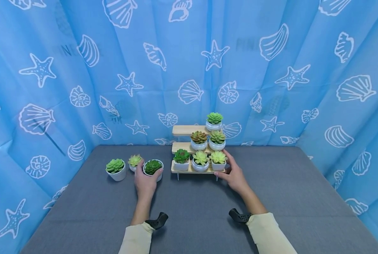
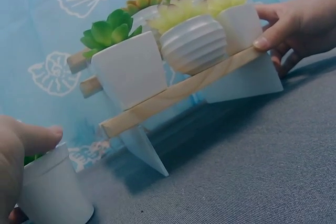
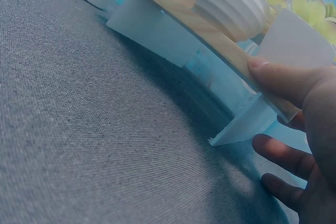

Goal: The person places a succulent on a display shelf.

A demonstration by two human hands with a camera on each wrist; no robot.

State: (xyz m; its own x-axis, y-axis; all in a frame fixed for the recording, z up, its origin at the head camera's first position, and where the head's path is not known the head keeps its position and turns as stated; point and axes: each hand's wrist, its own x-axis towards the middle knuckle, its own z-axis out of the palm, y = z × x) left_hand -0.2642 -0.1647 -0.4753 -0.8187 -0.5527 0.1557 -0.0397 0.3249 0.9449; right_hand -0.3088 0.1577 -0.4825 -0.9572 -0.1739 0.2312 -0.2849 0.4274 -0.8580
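Observation:
My left hand [image 1: 145, 182] grips a dark green succulent in a smooth white pot [image 1: 152, 167], its thumb across the rim in the left wrist view. The pot stands on the grey cloth, left of a three-tier wooden shelf [image 1: 186, 130]. My right hand [image 1: 235, 176] holds the right end of the shelf's lowest board, thumb on the front edge. Three potted succulents line that board: a green one [image 1: 181, 159] at left, then a pale one in a ribbed pot [image 1: 200, 161] and a yellow-green one [image 1: 218, 161]. Two more sit on the middle board and one [image 1: 214, 121] on top at right.
To the left stand a light green succulent in a white pot [image 1: 116, 169] and a small yellowish one [image 1: 134, 161], partly behind my left hand. A blue shell-patterned curtain [image 1: 163, 70] hangs behind the grey-covered table [image 1: 195, 218]. Each wrist wears a black camera mount.

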